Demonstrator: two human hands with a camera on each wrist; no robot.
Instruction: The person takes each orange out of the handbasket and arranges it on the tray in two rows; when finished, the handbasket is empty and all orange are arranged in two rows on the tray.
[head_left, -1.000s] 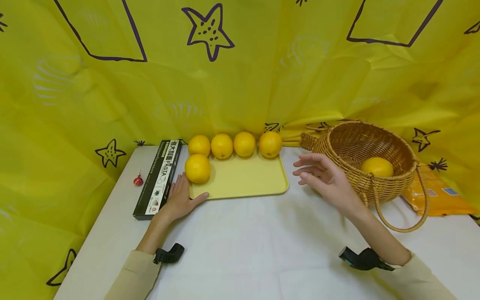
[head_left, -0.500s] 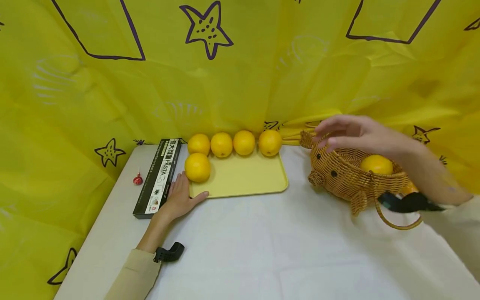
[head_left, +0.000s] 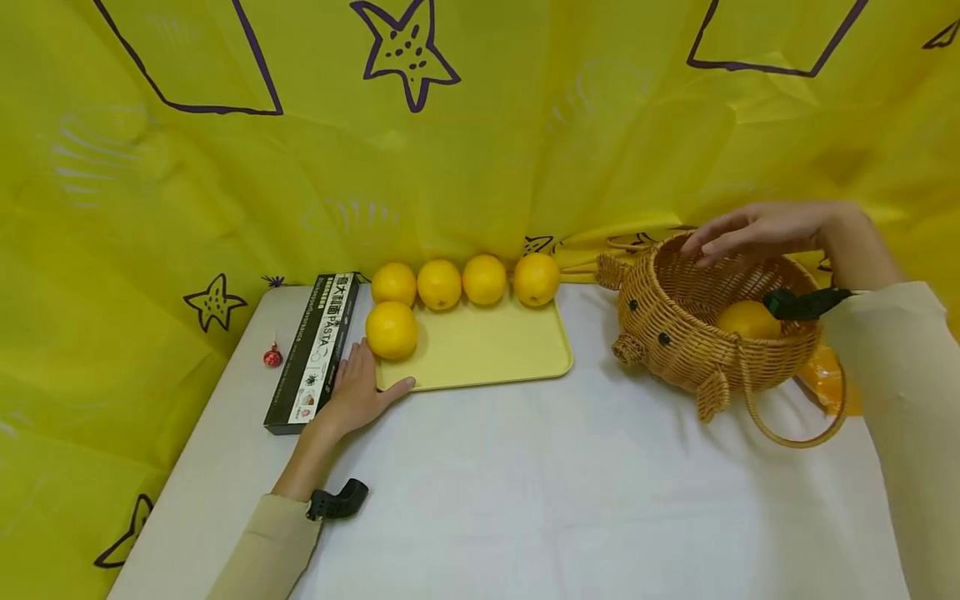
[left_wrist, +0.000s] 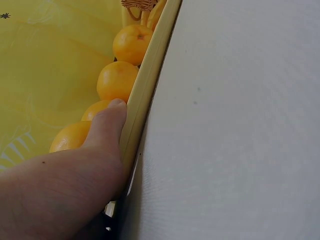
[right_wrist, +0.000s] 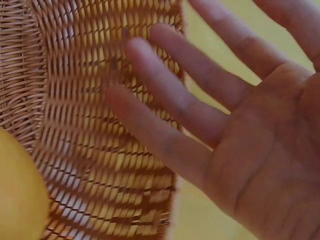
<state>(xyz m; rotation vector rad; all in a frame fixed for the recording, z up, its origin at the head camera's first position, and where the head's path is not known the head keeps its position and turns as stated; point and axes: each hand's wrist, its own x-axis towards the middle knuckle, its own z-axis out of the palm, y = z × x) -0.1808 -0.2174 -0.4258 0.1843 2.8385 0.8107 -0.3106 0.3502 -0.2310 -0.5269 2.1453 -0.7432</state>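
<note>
My left hand (head_left: pixel 356 400) rests at the near left corner of a yellow tray (head_left: pixel 498 346), its thumb along the front rim and fingers straight beside the left edge. Several oranges (head_left: pixel 438 284) line the tray's back, and one more orange (head_left: pixel 392 330) sits in front at the left. At the right stands a pig-shaped wicker basket (head_left: pixel 682 358), its opening tilted up. My right hand (head_left: pixel 765 225) hangs over the basket's far rim, holding nothing, fingers spread and pointing inside. Inside the basket lies an orange (right_wrist: pixel 17 190), apart from those fingers.
A black pasta box (head_left: pixel 311 358) lies left of the tray, close to my left hand. Beyond it is a small red lollipop (head_left: pixel 273 357). An orange packet (head_left: pixel 825 375) lies partly hidden behind the basket. A yellow curtain (head_left: pixel 480 150) hangs along the table's back.
My right hand has moved right and away from me, from beside the basket's left side to above its opening. The left hand has stayed at the tray corner.
</note>
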